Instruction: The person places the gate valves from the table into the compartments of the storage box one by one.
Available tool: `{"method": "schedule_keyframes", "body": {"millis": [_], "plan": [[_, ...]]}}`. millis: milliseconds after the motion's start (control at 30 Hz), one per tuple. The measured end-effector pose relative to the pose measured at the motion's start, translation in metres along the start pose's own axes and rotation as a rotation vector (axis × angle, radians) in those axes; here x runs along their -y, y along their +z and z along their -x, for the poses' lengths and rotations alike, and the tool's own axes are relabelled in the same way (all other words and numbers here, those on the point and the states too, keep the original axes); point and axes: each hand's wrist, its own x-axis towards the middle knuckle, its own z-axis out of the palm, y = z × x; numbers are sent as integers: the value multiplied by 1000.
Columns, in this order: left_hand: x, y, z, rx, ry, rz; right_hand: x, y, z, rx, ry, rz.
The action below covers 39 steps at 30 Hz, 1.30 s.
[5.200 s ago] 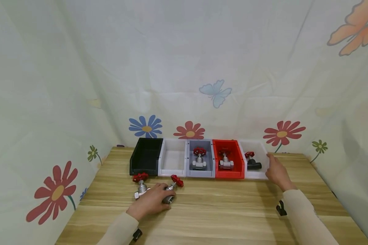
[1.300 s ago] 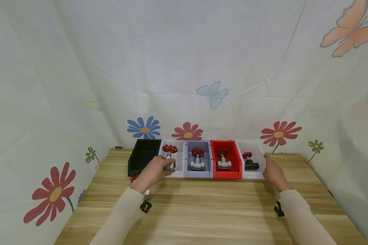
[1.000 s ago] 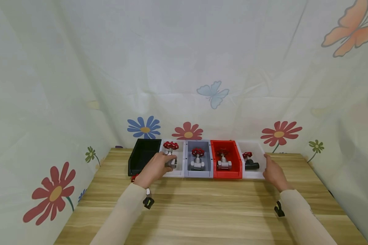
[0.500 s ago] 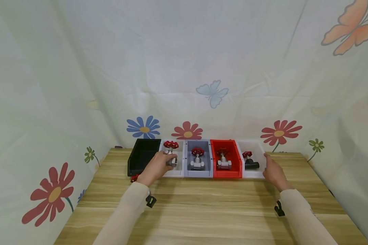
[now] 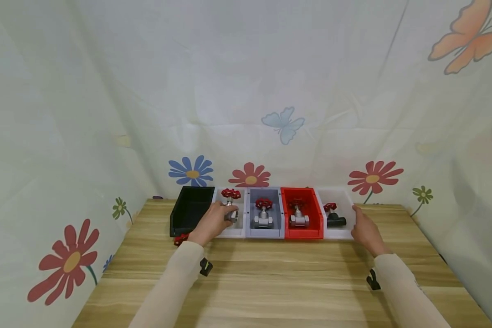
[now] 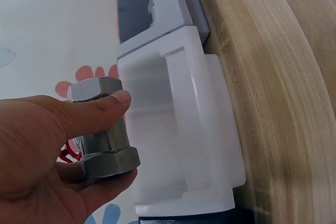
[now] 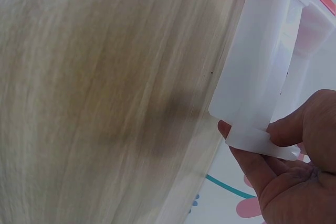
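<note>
My left hand [image 5: 212, 222] grips the metal body of a gate valve [image 6: 109, 142], its red handwheel [image 5: 231, 193] upright in the head view. The valve is at the second bin from the left, a white bin [image 6: 207, 145]; the left wrist view shows this bin bare inside. With thumb and fingers, my right hand [image 7: 310, 150] pinches the side wall of the white bin at the right end [image 7: 257, 66]. That bin holds a black pipe-shaped valve [image 5: 336, 221] with a red handle. Another red handwheel [image 5: 181, 239] shows behind my left wrist, its body hidden.
The bins stand in a row against the patterned curtain [image 5: 229, 91]. At the left end is a black bin [image 5: 190, 232]. A grey bin [image 5: 266, 233] and a red bin [image 5: 303, 233] each hold a metal valve. Wooden table [image 5: 279, 282] stretches in front.
My left hand has lifted the valve from the table and carried it up to the second bin; lately it shifts only slightly. The right hand keeps hold of the right-end bin.
</note>
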Motion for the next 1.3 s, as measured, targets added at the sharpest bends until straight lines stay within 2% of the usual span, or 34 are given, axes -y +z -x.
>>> {"method": "schedule_keyframes", "body": {"millis": [200, 567, 900, 1300], "plan": [[0, 7, -6, 7, -6, 11, -1, -1, -1, -2, 2, -4], [1, 16, -12, 31, -53, 45, 1, 0, -1, -8, -4, 7], [6, 22, -16, 48, -27, 31, 0, 0, -1, -15, -14, 4], [8, 29, -26, 91, -49, 34, 1, -1, 0, -5, -8, 3]]}}
